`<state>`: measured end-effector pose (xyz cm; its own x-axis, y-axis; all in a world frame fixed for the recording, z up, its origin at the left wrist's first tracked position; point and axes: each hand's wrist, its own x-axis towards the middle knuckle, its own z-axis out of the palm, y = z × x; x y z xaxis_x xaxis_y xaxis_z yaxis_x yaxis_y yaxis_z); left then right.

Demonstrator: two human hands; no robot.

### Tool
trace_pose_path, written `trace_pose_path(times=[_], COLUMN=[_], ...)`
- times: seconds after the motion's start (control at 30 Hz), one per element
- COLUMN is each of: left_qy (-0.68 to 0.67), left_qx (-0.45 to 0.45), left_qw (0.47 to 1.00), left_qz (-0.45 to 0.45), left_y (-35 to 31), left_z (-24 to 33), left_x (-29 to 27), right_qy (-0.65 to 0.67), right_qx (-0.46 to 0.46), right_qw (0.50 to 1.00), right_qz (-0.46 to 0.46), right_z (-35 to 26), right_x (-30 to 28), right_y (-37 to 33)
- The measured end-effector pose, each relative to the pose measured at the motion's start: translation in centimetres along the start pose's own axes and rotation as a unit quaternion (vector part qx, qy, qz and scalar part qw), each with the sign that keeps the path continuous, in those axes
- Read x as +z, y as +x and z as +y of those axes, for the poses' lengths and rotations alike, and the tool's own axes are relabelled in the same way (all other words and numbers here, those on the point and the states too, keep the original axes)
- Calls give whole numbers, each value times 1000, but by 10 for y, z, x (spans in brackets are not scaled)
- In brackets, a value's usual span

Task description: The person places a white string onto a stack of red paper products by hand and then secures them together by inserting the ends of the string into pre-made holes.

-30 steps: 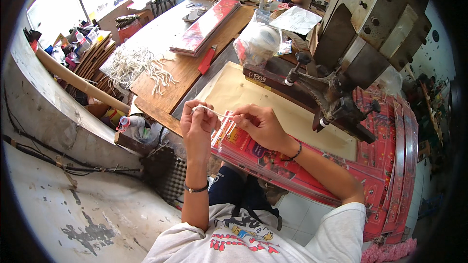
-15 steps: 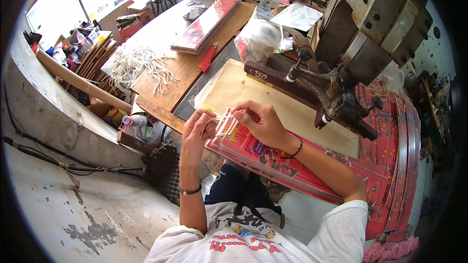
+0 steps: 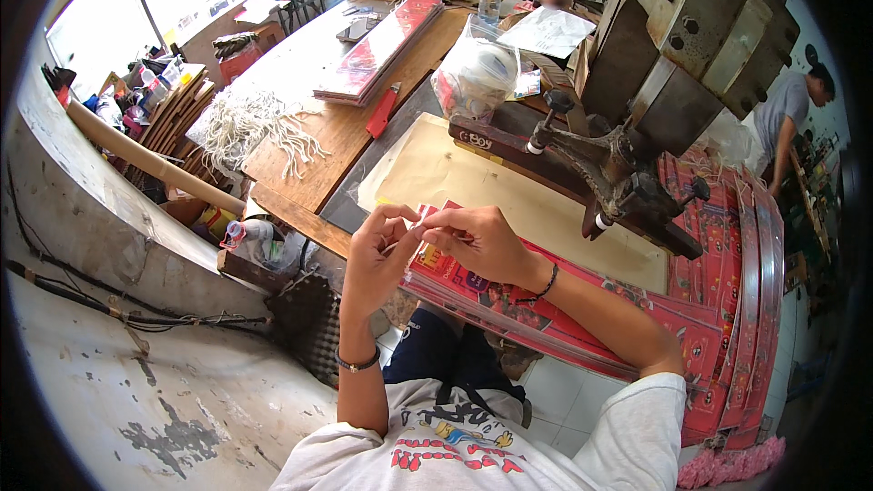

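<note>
A stack of long red printed sheets (image 3: 582, 332) lies in front of me, its left end under my hands. At that end a thin white string (image 3: 419, 222) runs by my fingertips. My left hand (image 3: 375, 245) is closed in a pinch on the string, at the stack's left corner. Coming over the stack, my right hand (image 3: 480, 242) pinches the string too, its fingertips touching those of the left. The fingers hide most of the string, so whether it is knotted cannot be seen.
A heavy metal press (image 3: 627, 182) stands over a tan board (image 3: 546, 218) beyond the stack. Cut white strings (image 3: 259, 132) and a red cutter knife (image 3: 383, 112) lie on the wooden table (image 3: 282, 164). More red sheets (image 3: 727, 309) are piled right. Another person (image 3: 787, 114) bends at far right.
My hands have come together; the white string earlier stretched between them now shows only at the fingertips. A person has come into view at the far right.
</note>
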<state>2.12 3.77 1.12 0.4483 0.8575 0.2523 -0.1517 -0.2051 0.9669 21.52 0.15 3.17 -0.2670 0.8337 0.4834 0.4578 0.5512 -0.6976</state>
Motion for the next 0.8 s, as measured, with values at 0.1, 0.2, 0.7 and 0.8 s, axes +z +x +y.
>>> trace_pose_path(times=[0.1,0.2,0.7,0.8], left_qy=[-40,-64,-66,-90], left_qx=[-4,3,13,6], left_qw=[999,998,998,996], left_qz=[24,21,12,21], left_y=[1,1,6,4], left_z=[-2,-5,-11,-13], left_x=[2,2,7,2], right_qy=[46,27,-51,2], right_qx=[8,-31,-92,22], right_qw=[999,999,994,999], right_qz=[22,10,31,24], right_z=[8,3,15,-1], right_x=[4,5,4,3], right_y=[-3,1,1,2])
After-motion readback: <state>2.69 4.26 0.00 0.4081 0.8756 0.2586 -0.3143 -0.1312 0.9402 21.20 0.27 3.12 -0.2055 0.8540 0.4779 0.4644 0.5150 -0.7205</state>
